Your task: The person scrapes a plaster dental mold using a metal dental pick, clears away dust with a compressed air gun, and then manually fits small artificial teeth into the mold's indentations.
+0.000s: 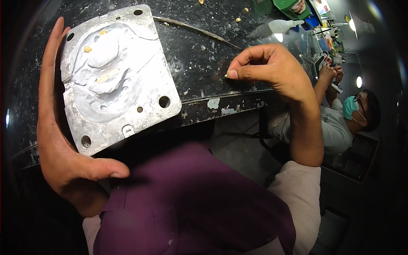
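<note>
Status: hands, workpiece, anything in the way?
Left hand open along metal frame's left edge; right hand pinching small pale bit. White fill inside frame. Thin tool on bench, from frame toward right hand.

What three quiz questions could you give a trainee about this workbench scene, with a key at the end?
1. Which hand pinches a small pale piece?
2. True or false: the thin, dark, rod-like tool lies on the black, speckled tabletop.
3. Along which edge of the silver-grey metal frame with the white, plaster-like filling does the left hand stretch upward?
A. Its left edge
B. Its right edge
C. Its far edge

Key:
1. The right hand.
2. True.
3. A.
</note>
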Tool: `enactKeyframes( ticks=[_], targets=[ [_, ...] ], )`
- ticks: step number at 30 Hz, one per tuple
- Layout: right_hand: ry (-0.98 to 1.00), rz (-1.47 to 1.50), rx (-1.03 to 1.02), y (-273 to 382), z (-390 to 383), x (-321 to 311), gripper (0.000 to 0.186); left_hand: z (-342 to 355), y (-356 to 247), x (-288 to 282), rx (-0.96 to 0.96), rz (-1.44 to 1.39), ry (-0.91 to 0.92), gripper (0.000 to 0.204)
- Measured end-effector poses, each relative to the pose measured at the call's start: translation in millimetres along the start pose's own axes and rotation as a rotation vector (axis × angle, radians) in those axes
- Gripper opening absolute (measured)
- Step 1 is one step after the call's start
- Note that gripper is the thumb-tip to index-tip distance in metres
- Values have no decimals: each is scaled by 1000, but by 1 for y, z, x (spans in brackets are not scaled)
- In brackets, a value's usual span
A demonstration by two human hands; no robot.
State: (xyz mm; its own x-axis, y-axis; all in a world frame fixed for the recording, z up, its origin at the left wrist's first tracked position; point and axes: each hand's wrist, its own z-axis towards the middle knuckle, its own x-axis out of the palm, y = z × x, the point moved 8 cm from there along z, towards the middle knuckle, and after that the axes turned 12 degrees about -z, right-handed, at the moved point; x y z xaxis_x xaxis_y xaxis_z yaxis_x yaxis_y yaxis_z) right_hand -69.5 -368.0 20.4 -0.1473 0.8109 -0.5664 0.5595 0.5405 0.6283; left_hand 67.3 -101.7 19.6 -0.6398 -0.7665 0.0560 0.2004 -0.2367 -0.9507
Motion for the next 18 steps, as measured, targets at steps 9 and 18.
enactKeyframes(
  ticks=[9,18],
  targets=[
    [-13,-68,27,3,-2,-1,18,0,-5,1,53,70,16,147],
    [16,-96,58,1,-1,1,19,-3,-2,1,87,87,8,142]
  ],
)
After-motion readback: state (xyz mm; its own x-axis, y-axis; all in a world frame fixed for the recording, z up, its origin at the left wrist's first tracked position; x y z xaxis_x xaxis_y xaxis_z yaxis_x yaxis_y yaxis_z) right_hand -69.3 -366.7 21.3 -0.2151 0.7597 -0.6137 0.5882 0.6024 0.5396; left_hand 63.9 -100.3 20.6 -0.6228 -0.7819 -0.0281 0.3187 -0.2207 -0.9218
